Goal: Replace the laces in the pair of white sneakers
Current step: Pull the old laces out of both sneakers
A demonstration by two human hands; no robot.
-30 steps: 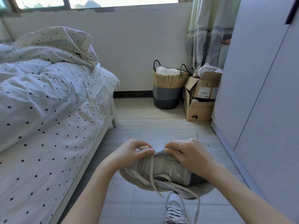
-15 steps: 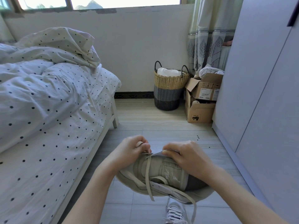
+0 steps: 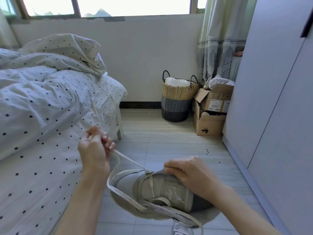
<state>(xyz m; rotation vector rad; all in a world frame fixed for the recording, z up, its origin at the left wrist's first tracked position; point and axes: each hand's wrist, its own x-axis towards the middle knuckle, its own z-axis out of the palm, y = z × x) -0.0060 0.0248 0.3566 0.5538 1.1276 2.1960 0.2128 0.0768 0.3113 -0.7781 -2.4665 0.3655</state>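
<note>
Fingers of your left hand [image 3: 94, 148] pinch the lace [image 3: 130, 161], stretched taut from the sneaker [image 3: 152, 189]; your right hand [image 3: 191, 173] grips its top edge.

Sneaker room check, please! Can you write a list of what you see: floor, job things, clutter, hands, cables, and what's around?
Surface: pale tiled floor.
Job's things: grey-white sneaker held up on its side; lace stretched from its eyelets; second sneaker partly visible below.
Clutter: woven basket; two cardboard boxes.
Grips: left hand pinches the lace; right hand holds the sneaker.
Cables: nothing seen.
Surroundings: dotted bed, window, curtain, wardrobe.
</note>
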